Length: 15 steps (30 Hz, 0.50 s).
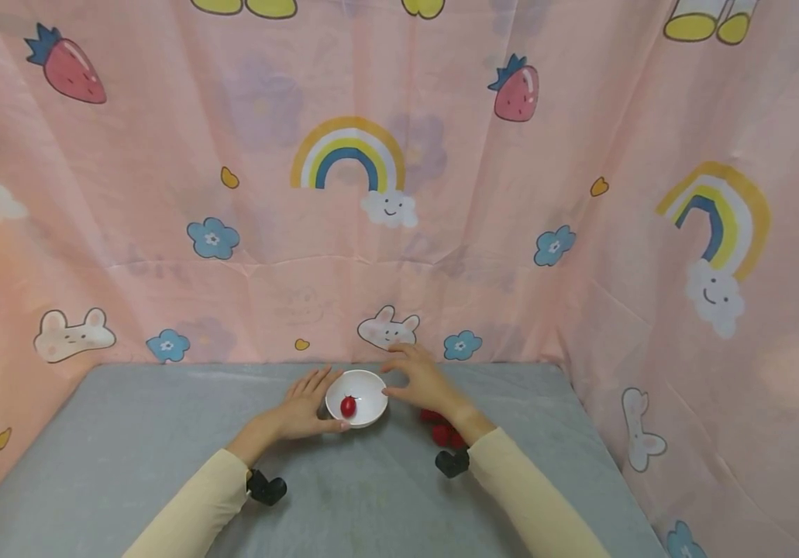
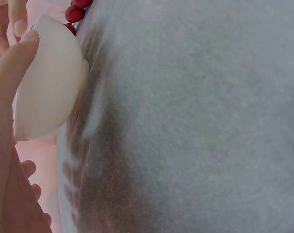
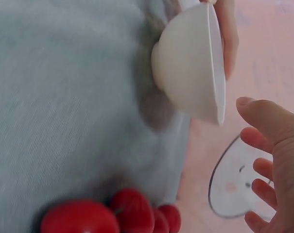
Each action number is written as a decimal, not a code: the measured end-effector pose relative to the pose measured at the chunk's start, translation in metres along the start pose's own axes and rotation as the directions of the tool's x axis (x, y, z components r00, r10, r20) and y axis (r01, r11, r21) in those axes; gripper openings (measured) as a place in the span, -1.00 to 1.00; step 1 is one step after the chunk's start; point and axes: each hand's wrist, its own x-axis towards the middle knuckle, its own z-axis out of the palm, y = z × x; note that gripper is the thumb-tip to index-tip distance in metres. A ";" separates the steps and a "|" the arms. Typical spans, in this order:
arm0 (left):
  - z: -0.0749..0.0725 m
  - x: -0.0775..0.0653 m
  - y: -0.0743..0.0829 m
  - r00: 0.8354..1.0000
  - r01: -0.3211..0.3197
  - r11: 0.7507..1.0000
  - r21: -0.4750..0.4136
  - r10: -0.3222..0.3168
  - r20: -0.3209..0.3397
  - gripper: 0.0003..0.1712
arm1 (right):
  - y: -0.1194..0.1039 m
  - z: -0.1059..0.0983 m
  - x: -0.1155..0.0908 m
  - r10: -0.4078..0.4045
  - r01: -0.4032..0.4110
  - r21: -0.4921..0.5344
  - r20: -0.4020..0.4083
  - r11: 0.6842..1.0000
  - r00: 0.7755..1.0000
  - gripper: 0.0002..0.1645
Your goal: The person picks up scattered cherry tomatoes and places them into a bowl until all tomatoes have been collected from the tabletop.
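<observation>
A white bowl (image 1: pixel 373 404) stands upright near the far edge of a grey table (image 1: pixel 364 504), between a person's two hands. One tomato (image 1: pixel 348 406), red with a stem at its top, lies inside it, toward the left side of the bottom.

The left hand (image 1: pixel 304 411) is at the bowl's left side, its grip spread wide: the thumb reaches along the near side to meet the rim, while the fingers point straight away toward the far side. How firmly it bears on the bowl cannot be told.

The right hand (image 1: pixel 425 382) is on the other side, its grip wide open, with nothing in it. In the right wrist view a gap shows between its thumb and the rim, and the fingers are apart from one another.

More red tomatoes (image 1: pixel 442 435) lie bunched on the table to the right of the bowl, partly hidden under the right wrist; their number cannot be told.

Each wrist carries a black camera, one on the left (image 1: pixel 268 490) and one on the right (image 1: pixel 452 463), just past the cream sleeves (image 1: pixel 197 500). Behind the table hangs a pink curtain (image 1: pixel 441 294) printed with rainbows, strawberries, blue flowers and white rabbits.
</observation>
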 end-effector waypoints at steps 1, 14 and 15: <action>0.000 0.000 0.000 1.000 -0.004 1.000 0.000 0.004 -0.002 0.27 | 0.003 -0.002 -0.002 0.004 -0.004 0.006 -0.007 1.000 1.000 -0.58; -0.006 -0.002 0.008 1.000 -0.001 1.000 0.008 0.001 0.015 0.24 | 0.041 -0.012 -0.030 0.083 -0.083 -0.005 -0.041 0.997 0.996 -0.55; -0.006 -0.002 0.008 1.000 0.000 1.000 0.007 0.000 0.016 0.23 | 0.043 -0.011 -0.031 0.087 -0.088 -0.015 -0.042 0.996 0.995 -0.55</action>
